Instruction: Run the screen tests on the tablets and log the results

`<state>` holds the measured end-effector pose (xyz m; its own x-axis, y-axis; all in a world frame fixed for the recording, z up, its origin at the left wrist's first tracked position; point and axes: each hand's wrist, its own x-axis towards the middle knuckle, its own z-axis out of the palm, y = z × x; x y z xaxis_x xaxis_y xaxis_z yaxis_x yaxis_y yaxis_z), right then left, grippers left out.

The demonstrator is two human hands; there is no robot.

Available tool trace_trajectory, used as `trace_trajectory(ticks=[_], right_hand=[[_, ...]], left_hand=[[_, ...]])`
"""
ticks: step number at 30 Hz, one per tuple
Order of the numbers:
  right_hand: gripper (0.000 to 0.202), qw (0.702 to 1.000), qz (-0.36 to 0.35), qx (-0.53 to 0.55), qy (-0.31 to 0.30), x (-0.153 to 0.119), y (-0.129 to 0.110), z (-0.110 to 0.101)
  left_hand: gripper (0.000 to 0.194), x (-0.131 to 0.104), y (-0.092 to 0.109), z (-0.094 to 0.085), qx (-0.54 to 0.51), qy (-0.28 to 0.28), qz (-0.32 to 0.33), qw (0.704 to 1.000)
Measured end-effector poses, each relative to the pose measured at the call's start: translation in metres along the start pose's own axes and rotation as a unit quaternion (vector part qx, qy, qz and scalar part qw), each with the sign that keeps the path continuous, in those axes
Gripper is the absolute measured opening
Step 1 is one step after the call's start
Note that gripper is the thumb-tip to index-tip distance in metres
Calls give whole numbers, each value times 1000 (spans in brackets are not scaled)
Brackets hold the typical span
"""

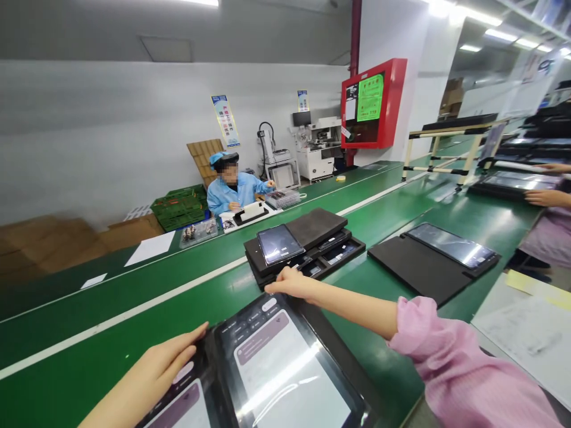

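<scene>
Two tablets with lit screens lie side by side at the bottom of the head view: a large one (289,362) in the middle and a second one (190,404) to its left, partly cut off by the frame. My left hand (167,359) rests over the left tablet's upper edge, fingers stretched out. At the top edge of the large tablet is my right hand (292,282), fingers bent; whether it grips the edge is unclear. Just beyond it, a dark tablet (279,244) sits on stacked black foam trays (319,226).
On the green work surface (147,285), a black foam tray (414,267) with a tablet stands to the right. A co-worker in blue (241,193) sits across. Another person's hands (546,198) are at far right. White papers (526,333) lie at lower right.
</scene>
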<state>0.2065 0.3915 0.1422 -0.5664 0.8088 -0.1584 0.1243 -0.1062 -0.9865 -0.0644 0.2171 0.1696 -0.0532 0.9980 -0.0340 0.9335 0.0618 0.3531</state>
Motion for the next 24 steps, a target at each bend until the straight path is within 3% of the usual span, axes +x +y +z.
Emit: trace_trajectory(ticks=[2,5,7,11,14,17,20,24], right_hand=[[27,989,-70,-124,40,-12,1,-6],[5,957,-173,-234,-19,-32,8,-11],[17,917,-243,-313,-55,-39,18,-10],[37,826,-339,-449,-3,-38,43,-4],[48,829,-365,-422,23,-38,54,-6],[50,843,-384,-378,12,-53,58,-15],[47,841,-388,-374,-58,-80,66,-26],[45,806,-415,-393,-156,-100,82,-29]], left_hand=[[63,-7,-13,-4,-38,9,-26,999],[56,-18,-21,-4,-74,28,-56,995],[53,-24,-17,-1,-99,32,-65,992],[47,-29,4,3,-122,29,-70,990],[45,-36,14,-1,-110,33,-66,991],[45,-51,14,-5,-109,38,-76,990],[49,-70,7,-2,-105,20,-83,991],[57,-75,-1,7,-89,-5,-77,993]])
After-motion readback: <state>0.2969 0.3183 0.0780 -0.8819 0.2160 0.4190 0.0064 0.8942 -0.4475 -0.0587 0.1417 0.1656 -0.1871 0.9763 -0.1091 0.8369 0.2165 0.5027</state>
